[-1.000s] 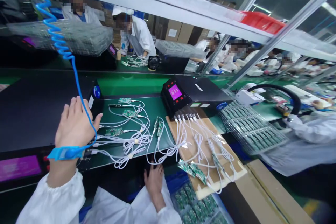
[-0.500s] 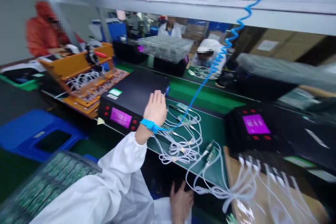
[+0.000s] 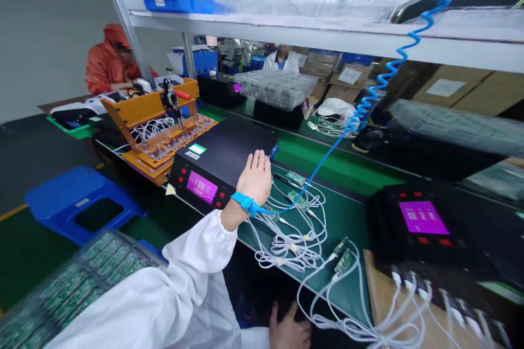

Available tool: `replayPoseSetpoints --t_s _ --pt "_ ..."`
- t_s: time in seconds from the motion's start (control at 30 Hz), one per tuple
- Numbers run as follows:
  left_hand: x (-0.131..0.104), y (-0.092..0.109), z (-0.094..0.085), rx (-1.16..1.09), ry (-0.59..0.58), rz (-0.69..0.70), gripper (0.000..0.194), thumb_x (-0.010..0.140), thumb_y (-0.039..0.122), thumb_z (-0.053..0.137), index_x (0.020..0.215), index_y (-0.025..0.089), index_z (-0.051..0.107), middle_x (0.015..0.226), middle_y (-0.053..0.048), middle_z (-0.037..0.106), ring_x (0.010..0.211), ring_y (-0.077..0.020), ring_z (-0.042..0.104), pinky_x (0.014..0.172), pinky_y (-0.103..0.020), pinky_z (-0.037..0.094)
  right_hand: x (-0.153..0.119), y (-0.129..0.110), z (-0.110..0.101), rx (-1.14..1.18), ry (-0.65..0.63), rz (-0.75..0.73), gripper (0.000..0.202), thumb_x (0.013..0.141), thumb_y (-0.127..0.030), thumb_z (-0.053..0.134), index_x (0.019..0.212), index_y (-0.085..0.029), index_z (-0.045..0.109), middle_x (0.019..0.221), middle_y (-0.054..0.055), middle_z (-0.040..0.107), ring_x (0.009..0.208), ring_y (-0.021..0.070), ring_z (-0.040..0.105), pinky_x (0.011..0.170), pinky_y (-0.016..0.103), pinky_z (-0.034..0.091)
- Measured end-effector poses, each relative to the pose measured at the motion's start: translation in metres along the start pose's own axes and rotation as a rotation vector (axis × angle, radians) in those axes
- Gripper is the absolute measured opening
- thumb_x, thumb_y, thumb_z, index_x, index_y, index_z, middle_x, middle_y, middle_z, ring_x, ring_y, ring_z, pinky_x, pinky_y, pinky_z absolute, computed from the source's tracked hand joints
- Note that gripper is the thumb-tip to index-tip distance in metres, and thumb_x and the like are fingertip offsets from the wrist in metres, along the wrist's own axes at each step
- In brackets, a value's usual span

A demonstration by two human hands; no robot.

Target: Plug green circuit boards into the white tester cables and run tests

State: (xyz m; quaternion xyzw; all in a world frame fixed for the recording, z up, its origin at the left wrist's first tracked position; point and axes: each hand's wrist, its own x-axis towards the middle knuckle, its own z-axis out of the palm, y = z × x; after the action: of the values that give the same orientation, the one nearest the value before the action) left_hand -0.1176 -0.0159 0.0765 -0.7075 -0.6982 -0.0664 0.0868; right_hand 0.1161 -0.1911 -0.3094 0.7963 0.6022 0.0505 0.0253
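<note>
My left hand (image 3: 256,177), with a blue wrist strap (image 3: 244,203) above a white sleeve, is stretched out flat by the right front corner of a black box (image 3: 229,144) with a lit purple screen. Its fingers lie straight and it holds nothing; whether the palm touches the box is hidden. Just right of it, green circuit boards (image 3: 298,200) with coiled white cables (image 3: 292,251) lie on the green mat (image 3: 347,218). Below the bench edge, my right hand (image 3: 290,331) rests low near my lap, fingers apart and partly cut off by the frame, nothing visible in it.
An orange fixture (image 3: 153,136) with a red-handled clamp stands left. A second black box (image 3: 429,218) is at right, with white cables plugged in below. A blue stool (image 3: 82,196) and a tray of boards (image 3: 102,267) sit lower left. A coiled blue cord (image 3: 380,87) hangs across.
The camera view has turned, so the whole scene sits further right and lower. Both hands keep about the same pose and place. Across the bench, a co-worker's white-capped head has bent lower.
</note>
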Motion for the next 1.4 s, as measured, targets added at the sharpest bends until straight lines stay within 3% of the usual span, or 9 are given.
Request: replayPoseSetpoints --t_s 0.5,0.87,1.4 --pt "0.0001 -0.0003 0.0019 -0.013 0.034 0.007 0.071 0.099 0.030 0.053 0.156 -0.010 0.034 0.166 -0.032 0.028 0.158 -0.0380 0.024 0.130 -0.050 0.023 0.0013 -0.0034 0.0042 -0.005 0.093 0.052 0.064 0.094 -0.059 0.056 0.138 -0.014 0.066 0.107 0.027 0.070 0.096 0.0408 0.072 0.081 0.049 0.055" --pt "-0.0001 -0.0013 0.0041 -0.015 0.050 0.014 0.071 0.099 0.030 0.053 0.155 -0.009 0.035 0.165 -0.032 0.029 0.158 -0.0377 0.025 0.130 -0.050 0.023 0.0014 -0.0028 0.0018 0.037 0.016 0.048 0.066 0.096 -0.056 0.047 0.143 -0.012 0.063 0.110 0.031 0.068 0.100 0.0447 0.071 0.087 0.057 0.055" --pt "0.0000 -0.0002 0.0020 -0.001 0.025 0.008 0.072 0.100 0.031 0.050 0.156 -0.010 0.033 0.166 -0.031 0.028 0.159 -0.0383 0.023 0.131 -0.049 0.021 0.0019 -0.0007 0.0065 0.008 -0.026 0.028 0.069 0.099 -0.057 0.043 0.147 -0.011 0.059 0.114 0.033 0.067 0.102 0.0432 0.072 0.091 0.051 0.054"
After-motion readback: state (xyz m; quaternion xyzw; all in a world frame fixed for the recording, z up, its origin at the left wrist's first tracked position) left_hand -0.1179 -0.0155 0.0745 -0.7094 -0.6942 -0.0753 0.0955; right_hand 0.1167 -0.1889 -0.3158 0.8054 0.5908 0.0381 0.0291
